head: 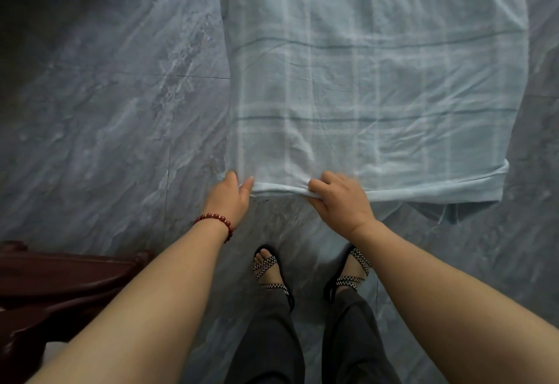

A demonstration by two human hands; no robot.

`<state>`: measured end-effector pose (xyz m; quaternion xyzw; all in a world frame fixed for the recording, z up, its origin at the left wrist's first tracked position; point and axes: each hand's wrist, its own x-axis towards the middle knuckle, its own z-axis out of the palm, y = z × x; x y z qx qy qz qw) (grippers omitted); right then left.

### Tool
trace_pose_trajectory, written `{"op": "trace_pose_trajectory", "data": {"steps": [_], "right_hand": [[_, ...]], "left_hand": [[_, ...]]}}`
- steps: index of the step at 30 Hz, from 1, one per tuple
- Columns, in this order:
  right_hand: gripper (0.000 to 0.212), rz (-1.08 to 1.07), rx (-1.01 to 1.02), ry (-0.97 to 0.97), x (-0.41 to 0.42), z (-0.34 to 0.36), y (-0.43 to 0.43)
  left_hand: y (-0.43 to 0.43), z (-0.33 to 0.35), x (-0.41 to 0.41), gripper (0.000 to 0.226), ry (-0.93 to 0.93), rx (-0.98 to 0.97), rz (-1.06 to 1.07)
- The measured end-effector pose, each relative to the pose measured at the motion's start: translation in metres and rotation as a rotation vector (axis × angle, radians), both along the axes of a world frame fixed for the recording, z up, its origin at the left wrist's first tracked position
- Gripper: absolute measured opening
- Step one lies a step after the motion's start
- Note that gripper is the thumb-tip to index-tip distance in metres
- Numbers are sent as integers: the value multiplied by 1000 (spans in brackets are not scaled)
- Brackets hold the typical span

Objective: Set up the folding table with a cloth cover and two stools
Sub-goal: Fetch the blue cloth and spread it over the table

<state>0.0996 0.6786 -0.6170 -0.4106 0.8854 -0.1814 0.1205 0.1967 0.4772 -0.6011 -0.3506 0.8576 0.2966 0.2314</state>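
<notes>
Open over the grey floor [106, 111] left of the cloth [363, 81], and over the narrow strip on its right. Blocked low on the left by dark wooden furniture [60, 280], close beside the left forearm. Free along the near hem between left grip [231, 199] and right grip [341, 199], and onward to the right corner. Just below the hem, sandalled feet [270, 271] on the floor.

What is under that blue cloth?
The cloth lies spread flat and hides whatever carries it. Only a darker bit of fabric shows below its near edge, which the left hand and right hand hold. Floor lies around it.
</notes>
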Motion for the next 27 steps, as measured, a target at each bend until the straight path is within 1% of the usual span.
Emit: {"op": "trace_pose_trajectory", "data": {"steps": [3,5,7,10,12,15,17,18,20,22,24,27], "right_hand": [[22,-1,23,-27,2,5,-4],[19,4,42,-65,2,5,-3],[23,6,78,-113,1,6,-3],[35,13,113,-193,-4,12,-3],[37,-4,107,-256,-8,17,-3],[28,61,160,-291,-14,21,0],[16,143,207,-266,-13,21,1],[10,163,230,-257,-13,22,1],[4,182,281,-270,-12,24,0],[14,182,300,-319,-13,27,-1],[26,137,250,-372,-14,29,1],[29,-13,191,-378,-21,31,10]], "left_hand": [[-3,0,9,30,17,28,-46],[-6,1,14,26,28,44,-58],[-8,4,13,20,19,45,-39],[-7,7,3,12,-2,-12,5],[-3,10,-5,21,15,-16,89],[8,13,-13,37,45,-17,151],[14,11,-11,42,-9,-21,184],[15,10,-9,48,-65,-8,217],[17,7,-1,61,-172,56,286],[20,4,7,62,-189,140,338],[23,2,9,59,-156,222,388],[26,1,6,51,-91,344,556]]}}
